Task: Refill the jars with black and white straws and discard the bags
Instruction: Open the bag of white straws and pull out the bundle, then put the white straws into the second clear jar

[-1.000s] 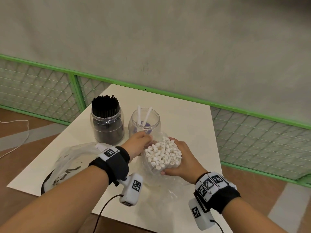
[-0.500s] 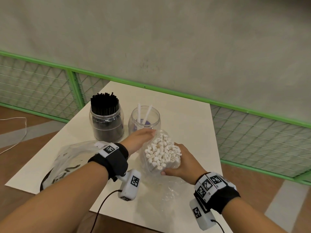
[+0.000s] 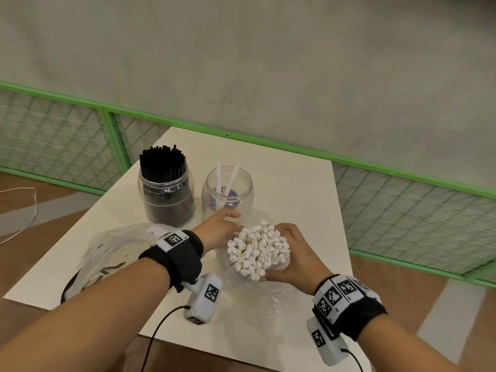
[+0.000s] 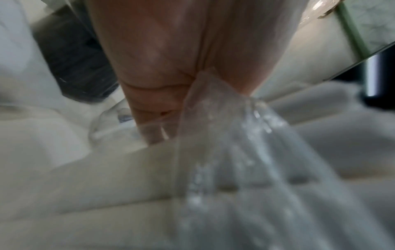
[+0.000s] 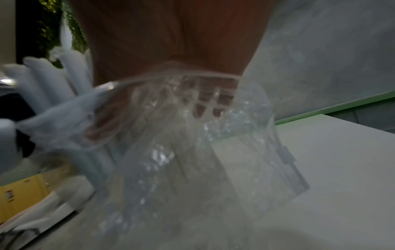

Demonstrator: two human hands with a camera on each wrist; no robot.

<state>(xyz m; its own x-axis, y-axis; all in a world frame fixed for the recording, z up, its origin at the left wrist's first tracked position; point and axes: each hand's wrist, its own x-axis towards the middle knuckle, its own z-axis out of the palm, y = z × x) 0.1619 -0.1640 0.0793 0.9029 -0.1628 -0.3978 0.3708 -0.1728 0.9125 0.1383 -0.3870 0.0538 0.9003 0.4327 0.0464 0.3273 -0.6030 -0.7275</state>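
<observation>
My right hand [image 3: 295, 257] grips a thick bundle of white straws [image 3: 257, 251] upright through a clear plastic bag [image 3: 271, 299], whose loose end lies crumpled on the table. My left hand [image 3: 218, 229] pinches the bag's edge at the bundle's far left side, just in front of the clear jar [image 3: 228, 196] that holds two white straws. The left wrist view shows plastic film [image 4: 224, 135] caught between thumb and fingers. In the right wrist view, fingers [image 5: 203, 108] show through the bag [image 5: 181, 160]. The jar packed with black straws [image 3: 166, 191] stands left of the clear one.
An empty crumpled bag [image 3: 112, 253] lies on the white table [image 3: 292, 189] under my left forearm. A green mesh fence [image 3: 402, 205] runs behind and to the right of the table. The table's right edge is close to my right wrist.
My left hand's fingers have stretched forward along the bag's rim toward the clear jar. The bundle stays in my right hand's grip, hardly shifted.
</observation>
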